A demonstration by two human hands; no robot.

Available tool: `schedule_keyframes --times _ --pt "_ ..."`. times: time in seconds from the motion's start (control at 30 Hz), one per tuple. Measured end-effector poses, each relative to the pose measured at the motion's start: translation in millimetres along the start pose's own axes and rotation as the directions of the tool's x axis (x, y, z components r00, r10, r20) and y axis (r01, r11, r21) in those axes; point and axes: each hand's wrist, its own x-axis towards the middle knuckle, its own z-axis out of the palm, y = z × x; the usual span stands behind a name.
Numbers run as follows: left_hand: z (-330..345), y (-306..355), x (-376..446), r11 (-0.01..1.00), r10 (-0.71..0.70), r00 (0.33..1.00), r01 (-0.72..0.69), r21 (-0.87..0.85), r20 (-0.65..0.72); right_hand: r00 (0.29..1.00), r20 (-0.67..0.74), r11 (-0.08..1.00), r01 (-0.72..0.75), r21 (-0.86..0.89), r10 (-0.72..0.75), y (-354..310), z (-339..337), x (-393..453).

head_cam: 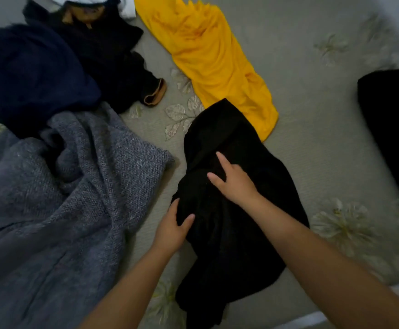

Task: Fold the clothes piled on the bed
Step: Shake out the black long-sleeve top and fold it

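Observation:
A crumpled black garment (229, 245) lies lengthwise in the middle of the bed (312, 150). My left hand (172, 229) holds its left edge, thumb on top of the cloth and fingers along the side. My right hand (232, 180) rests on top of the garment's middle with index finger and thumb spread; the other fingers are sunk into the dark cloth. A yellow garment (212, 60) stretches away behind the black one, its near end tucked under it.
A grey knitted garment (58, 210) covers the near left. Behind it lie a navy garment (34, 74) and a black one with tan cuffs (113, 58). Another black cloth (393, 129) lies at the right edge. White fabric (127, 8) shows at the top.

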Motion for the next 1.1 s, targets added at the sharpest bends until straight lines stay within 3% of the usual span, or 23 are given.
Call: schedule_keyframes --times 0.07,0.13,0.23,0.3,0.37,0.47,0.57,0.63,0.7,0.73,0.8,0.83,0.9,0.93,1.0,1.03,1.1 --pt "-0.2 -10.5 -2.3 0.997 -0.049 0.999 0.048 -0.053 -0.005 0.991 0.13 0.993 -0.01 -0.117 0.026 -2.8 4.9 12.1" --pt "-3.8 -13.2 -6.8 0.987 -0.086 0.994 0.076 -0.14 -0.063 0.984 0.179 0.996 0.013 -0.088 0.003 -1.8 7.6 14.2" --pt "-25.6 -1.1 -8.2 0.977 -0.062 0.954 -0.002 -0.214 -0.294 0.996 -0.035 0.99 0.091 0.107 -0.088 2.2 -11.4 -3.7" --pt "-45.0 24.5 -8.6 0.963 0.063 0.912 -0.163 -0.215 -0.406 0.962 -0.231 0.959 0.198 0.205 -0.149 3.9 -40.4 -25.5" --pt "-53.4 63.4 -13.3 0.925 0.239 0.88 -0.335 -0.181 -0.41 0.908 -0.374 0.93 0.287 0.228 -0.189 11.7 -73.8 -55.6" --pt "-22.3 121.2 -23.1 0.893 0.439 0.874 -0.449 -0.004 -0.211 0.845 -0.53 0.917 0.266 0.298 -0.073 47.9 -116.6 -107.4" --pt "41.7 147.7 -30.3 0.889 0.453 0.883 -0.458 0.014 0.118 0.817 -0.558 0.952 0.041 0.303 0.142 96.3 -131.8 -149.3" --pt "94.3 155.2 -42.6 0.901 0.374 0.826 -0.431 0.047 0.421 0.834 -0.434 0.938 -0.266 0.223 0.34 144.1 -131.3 -176.8" --pt "135.1 149.0 -52.2 0.902 0.18 0.725 -0.391 0.183 0.665 0.838 -0.111 0.839 -0.542 -0.043 0.535 190.8 -119.5 -194.4" --pt "147.5 144.0 -55.3 0.885 0.057 0.673 -0.376 0.275 0.737 0.798 0.017 0.785 -0.589 -0.191 0.603 206.0 -113.8 -199.5" --pt "160.2 130.8 -55.9 0.78 -0.055 0.655 -0.444 0.442 0.754 0.771 0.043 0.748 -0.6 -0.285 0.635 216.1 -110.0 -199.0" --pt "159.9 124.4 -54.1 0.708 -0.014 0.704 -0.495 0.504 0.71 0.79 -0.031 0.766 -0.602 -0.227 0.612 216.4 -111.2 -193.6" --pt "150.9 118.2 -50.3 0.588 0.273 0.811 -0.567 0.577 0.518 0.844 -0.277 0.861 -0.5 -0.094 0.46 216.5 -112.8 -176.5" --pt "144.8 116.1 -46.1 0.493 0.429 0.801 -0.595 0.635 0.418 0.878 -0.367 0.927 -0.364 -0.091 0.308 214.8 -113.2 -166.4" --pt "137.5 109.1 -30.5 0.32 0.644 0.701 -0.61 0.725 0.307 0.916 -0.399 0.97 -0.061 -0.234 -0.038 219.3 -111.9 -145.0" --pt "134.9 109.2 -23.1 0.298 0.64 0.7 -0.606 0.738 0.316 0.916 -0.368 0.94 0.029 -0.339 -0.161 224.6 -112.0 -132.4" --pt "132.9 114.5 -9.0 0.369 0.458 0.814 -0.54 0.756 0.358 0.902 -0.263 0.841 0.169 -0.514 -0.343 219.6 -120.8 -110.4"
